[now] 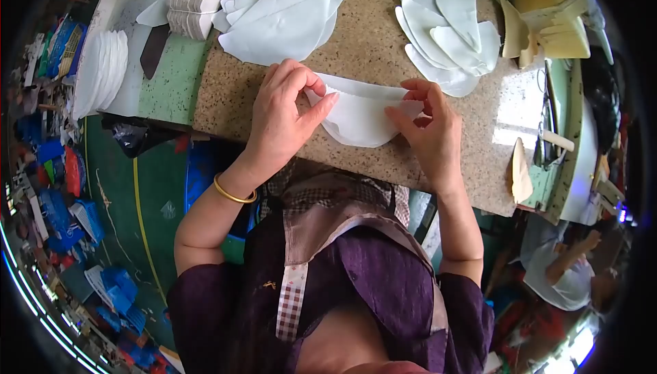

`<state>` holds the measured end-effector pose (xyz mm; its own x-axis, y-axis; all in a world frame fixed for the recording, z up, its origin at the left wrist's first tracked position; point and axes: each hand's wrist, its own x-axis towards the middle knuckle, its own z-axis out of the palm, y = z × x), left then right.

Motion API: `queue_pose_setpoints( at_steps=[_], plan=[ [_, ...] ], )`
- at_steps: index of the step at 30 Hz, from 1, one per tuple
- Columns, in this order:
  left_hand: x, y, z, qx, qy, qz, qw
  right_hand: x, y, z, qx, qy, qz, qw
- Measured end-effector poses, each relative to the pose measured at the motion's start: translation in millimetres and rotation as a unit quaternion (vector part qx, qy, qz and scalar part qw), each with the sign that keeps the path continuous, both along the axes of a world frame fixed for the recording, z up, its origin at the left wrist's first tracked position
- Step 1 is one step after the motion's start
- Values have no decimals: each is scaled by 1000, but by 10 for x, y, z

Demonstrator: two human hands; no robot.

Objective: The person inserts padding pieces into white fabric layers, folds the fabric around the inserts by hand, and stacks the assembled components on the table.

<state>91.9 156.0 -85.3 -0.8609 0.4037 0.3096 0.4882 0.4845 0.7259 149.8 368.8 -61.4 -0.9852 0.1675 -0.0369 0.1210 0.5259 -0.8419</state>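
Note:
A white curved cut piece [359, 117] of thin sheet material lies in front of me near the table's front edge. A seam or overlap line runs along its upper part. My left hand [291, 104] pinches its upper left end between thumb and fingers. At the opposite end, my right hand [430, 117] grips the piece, thumb in front and fingers curled behind. Above my left hand sits a loose pile of larger white cut pieces [284, 18]. Another fanned pile of white pieces [445, 35] rests beyond my right hand.
The speckled stone tabletop [369, 35] carries the work. A tied bundle of pale pieces [198, 4] and a stack of white pieces [102, 73] stand left. Yellowish foam-like pieces [564, 35] sit at right. A co-worker [561, 271] is at lower right; blue baskets [123, 292] line the left.

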Motion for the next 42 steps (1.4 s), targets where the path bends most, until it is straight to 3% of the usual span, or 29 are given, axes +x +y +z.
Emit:
queue_pose_setpoints(
  at_steps=[3, 6, 9, 11, 13, 15, 17, 19, 21, 23, 25, 27, 29, 31, 34, 37, 38, 40, 42],
  plan=[
    [7, 9, -77, -96, 95, 7, 991, 29, -55, -61, 150, 71, 28, 986],
    [28, 9, -57, -56, 82, 83, 992, 45, -58, -25, 179, 73, 45, 980],
    [114, -133, -22, 32, 53, 124, 990, 105, -9, 69, -68, 37, -13, 997],
    [266, -148, 11, 208, -2, 63, 976, 134, 16, 133, -246, 87, -32, 965],
    [367, -22, 177, 360, -164, -29, 918, 155, -15, 201, -364, 128, -37, 922],
    [479, 196, 198, 472, -267, -56, 838, 164, -133, 241, -367, 120, -30, 922],
    [499, 249, 263, 414, -344, -4, 843, 172, -219, 188, -372, 95, 7, 924],
    [494, 352, 324, 420, -305, 49, 853, 189, -145, 198, -300, 62, 48, 951],
    [445, 345, 358, 318, -144, 42, 936, 147, 67, 343, -265, 55, 24, 962],
    [416, 309, 420, 219, 17, 20, 975, 22, 325, 489, -227, 65, -29, 971],
    [376, 288, 563, 130, 178, -16, 975, -206, 647, 428, 35, 122, -14, 992],
    [332, 275, 725, 102, 254, 33, 961, -442, 1039, 326, 158, 153, -66, 973],
    [302, 230, 799, 1, 311, 37, 950, -769, 1531, 288, 358, 219, -171, 892],
    [295, 343, 768, -93, 288, -4, 953, -1122, 2047, 69, 484, 187, -238, 821],
    [355, 540, 379, -187, 193, -71, 961, -1394, 2438, -210, 516, 62, -237, 821],
    [427, 654, 226, -208, 108, -110, 966, -1264, 2338, 80, 324, 74, -242, 911],
    [450, 668, 206, -202, 83, -125, 968, -1103, 2265, 179, 272, 179, -228, 918],
    [344, 644, 355, -179, 93, -145, 969, -663, 1956, 454, 290, 308, -178, 888],
    [145, 597, 435, -176, 151, -167, 958, -244, 1830, 414, 348, 354, -118, 860]
  ],
)
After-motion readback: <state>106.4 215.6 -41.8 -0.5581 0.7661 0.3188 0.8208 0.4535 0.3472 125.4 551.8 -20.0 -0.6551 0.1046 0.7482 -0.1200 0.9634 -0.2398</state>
